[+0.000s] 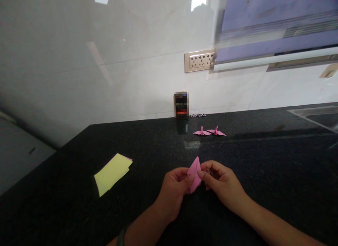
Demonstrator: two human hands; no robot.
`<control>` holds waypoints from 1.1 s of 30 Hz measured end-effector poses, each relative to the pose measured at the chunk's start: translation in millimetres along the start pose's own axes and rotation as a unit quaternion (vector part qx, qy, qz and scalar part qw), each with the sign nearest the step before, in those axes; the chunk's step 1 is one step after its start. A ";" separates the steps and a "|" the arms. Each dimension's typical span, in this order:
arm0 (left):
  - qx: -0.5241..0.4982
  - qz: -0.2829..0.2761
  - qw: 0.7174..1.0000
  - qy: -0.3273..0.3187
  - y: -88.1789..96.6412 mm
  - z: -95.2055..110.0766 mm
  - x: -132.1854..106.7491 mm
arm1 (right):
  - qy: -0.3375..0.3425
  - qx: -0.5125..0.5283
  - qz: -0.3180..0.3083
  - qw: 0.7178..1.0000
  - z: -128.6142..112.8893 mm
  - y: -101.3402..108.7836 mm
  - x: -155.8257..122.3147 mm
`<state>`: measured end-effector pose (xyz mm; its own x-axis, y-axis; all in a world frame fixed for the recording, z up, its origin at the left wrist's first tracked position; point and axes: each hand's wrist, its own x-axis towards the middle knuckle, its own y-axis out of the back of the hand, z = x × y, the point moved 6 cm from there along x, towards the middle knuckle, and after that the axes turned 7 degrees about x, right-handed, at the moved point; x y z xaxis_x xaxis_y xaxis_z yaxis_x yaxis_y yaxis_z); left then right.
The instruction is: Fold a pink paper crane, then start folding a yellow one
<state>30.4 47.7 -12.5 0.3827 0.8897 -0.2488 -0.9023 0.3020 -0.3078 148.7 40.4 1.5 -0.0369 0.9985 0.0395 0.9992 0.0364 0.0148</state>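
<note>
A small folded pink paper (194, 173) with a pointed top is held just above the black counter (250, 158). My left hand (174, 189) pinches its left side with curled fingers. My right hand (221, 182) grips its right side, thumb pressed on the fold. Both hands meet at the paper near the counter's front middle.
Two finished pink paper cranes (209, 132) stand side by side farther back. A stack of yellow paper sheets (112, 172) lies to the left. A small dark box (181, 105) stands against the white wall under a socket strip (200, 61). A sink edge (314, 114) shows at the right.
</note>
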 end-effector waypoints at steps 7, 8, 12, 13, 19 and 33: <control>0.046 -0.031 0.998 -0.022 -5.0 1.6 -1.9 | 0.028 0.006 0.043 0.999 -1.9 4.3 -1.2; 0.056 -0.030 0.998 -0.024 -5.7 1.9 -2.2 | 0.045 -0.011 0.053 0.998 -3.8 5.3 -2.1; 0.097 -0.028 0.995 -0.026 -7.3 1.3 -3.0 | 0.074 -0.083 0.053 0.992 -8.4 4.5 -5.3; 0.100 -0.028 0.994 -0.029 -7.1 1.0 -2.9 | 0.075 -0.090 0.050 0.992 -8.7 4.3 -5.9; 0.065 -0.023 0.998 -0.013 -2.0 -2.3 0.3 | 0.071 -0.048 0.021 0.996 -9.3 4.5 -7.3; 0.100 -0.020 0.994 -0.028 -1.4 0.6 0.7 | 0.059 0.002 0.038 0.998 -8.1 6.3 -2.7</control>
<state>31.9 48.2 -11.7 0.4117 0.8920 -0.1866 -0.9105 0.3939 -0.1259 155.0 37.6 9.5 0.0385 0.9868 0.1574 0.9992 -0.0396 0.0034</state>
